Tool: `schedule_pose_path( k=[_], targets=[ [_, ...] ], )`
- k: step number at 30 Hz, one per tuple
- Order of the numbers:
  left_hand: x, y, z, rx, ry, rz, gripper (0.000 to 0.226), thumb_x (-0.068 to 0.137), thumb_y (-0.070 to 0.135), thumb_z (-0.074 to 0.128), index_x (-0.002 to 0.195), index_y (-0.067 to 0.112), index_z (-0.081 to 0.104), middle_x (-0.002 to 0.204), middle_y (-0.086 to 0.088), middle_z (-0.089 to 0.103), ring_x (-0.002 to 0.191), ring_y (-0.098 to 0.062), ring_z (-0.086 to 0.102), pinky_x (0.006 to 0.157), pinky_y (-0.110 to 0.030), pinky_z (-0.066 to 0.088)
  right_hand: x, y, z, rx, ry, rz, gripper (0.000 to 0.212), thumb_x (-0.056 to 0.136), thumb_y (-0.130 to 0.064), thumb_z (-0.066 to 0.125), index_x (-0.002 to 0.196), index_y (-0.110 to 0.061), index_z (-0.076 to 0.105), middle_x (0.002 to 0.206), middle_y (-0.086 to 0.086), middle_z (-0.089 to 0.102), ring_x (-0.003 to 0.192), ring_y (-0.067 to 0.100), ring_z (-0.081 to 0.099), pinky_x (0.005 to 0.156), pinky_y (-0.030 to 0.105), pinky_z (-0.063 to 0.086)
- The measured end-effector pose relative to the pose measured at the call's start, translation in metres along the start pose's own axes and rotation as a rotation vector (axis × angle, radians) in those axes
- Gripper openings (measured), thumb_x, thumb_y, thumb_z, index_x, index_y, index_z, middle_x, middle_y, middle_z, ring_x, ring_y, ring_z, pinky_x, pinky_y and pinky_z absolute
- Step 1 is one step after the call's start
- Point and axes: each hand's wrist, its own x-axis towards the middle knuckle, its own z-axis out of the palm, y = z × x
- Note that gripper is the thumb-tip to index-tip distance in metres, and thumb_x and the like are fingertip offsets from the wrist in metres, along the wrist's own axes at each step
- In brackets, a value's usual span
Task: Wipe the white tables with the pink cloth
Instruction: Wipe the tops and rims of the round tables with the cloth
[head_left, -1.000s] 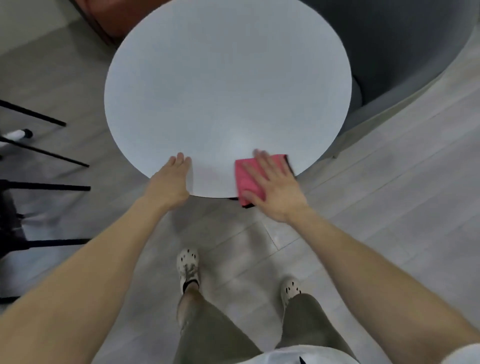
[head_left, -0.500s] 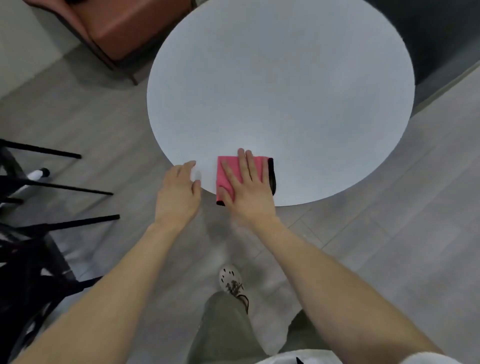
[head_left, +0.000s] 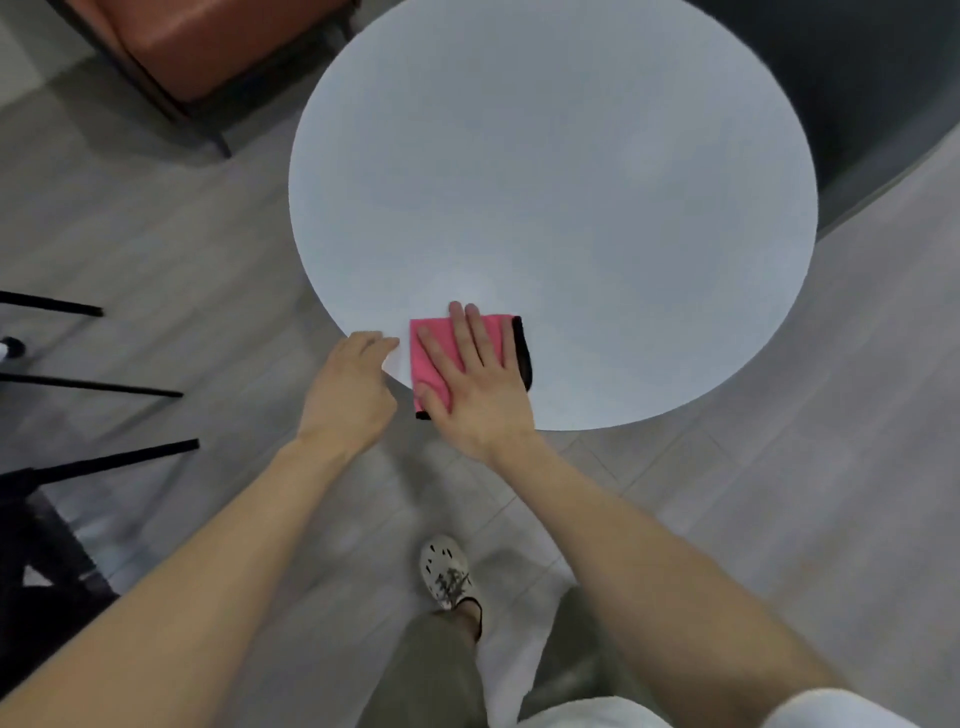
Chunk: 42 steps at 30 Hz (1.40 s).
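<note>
Flat right hand presses the soft, likely limp folded pink cloth mid-fold at the round white bench's lower edge, left hand loosely curled, empty.

One round white bench. One pink cloth. Two hands: one left hand and one right hand. One white shoe is in sight. One orange-brown chair, one dark grey seat, and three thin black legs at the left edge.
</note>
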Motion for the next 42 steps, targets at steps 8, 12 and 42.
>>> schedule_pose_path(
  k=[8, 12, 42],
  targets=[
    [0.028, 0.039, 0.003, 0.097, 0.064, 0.039, 0.043, 0.102, 0.016, 0.062, 0.145, 0.011, 0.063, 0.136, -0.015, 0.062, 0.125, -0.039, 0.057, 0.103, -0.051, 0.050, -0.003, 0.228, -0.079, -0.064, -0.075, 0.034, 0.075, 0.106, -0.073, 0.026, 0.172, -0.042, 0.005, 0.182, -0.003, -0.004, 0.167, 0.017, -0.008, 0.134, 0.057, 0.005],
    [0.045, 0.070, 0.018, 0.138, 0.137, 0.022, 0.041, 0.103, 0.017, 0.061, 0.143, 0.010, 0.064, 0.136, -0.015, 0.063, 0.124, -0.039, 0.059, 0.105, -0.054, 0.051, 0.057, 0.252, -0.086, -0.019, 0.033, 0.520, 0.078, 0.107, -0.068, 0.016, 0.174, -0.029, 0.006, 0.181, 0.013, -0.005, 0.167, 0.030, -0.009, 0.131, 0.064, 0.000],
    [0.139, 0.247, 0.061, 0.235, -0.005, -0.341, 0.077, 0.099, 0.052, 0.066, 0.167, 0.032, 0.034, 0.167, -0.011, 0.033, 0.147, -0.040, 0.036, 0.114, -0.058, 0.045, -0.012, 0.364, -0.104, 0.020, -0.167, -0.529, 0.073, 0.111, -0.065, 0.038, 0.173, -0.031, 0.017, 0.181, 0.007, 0.003, 0.168, 0.027, -0.005, 0.133, 0.060, 0.006]
  ],
)
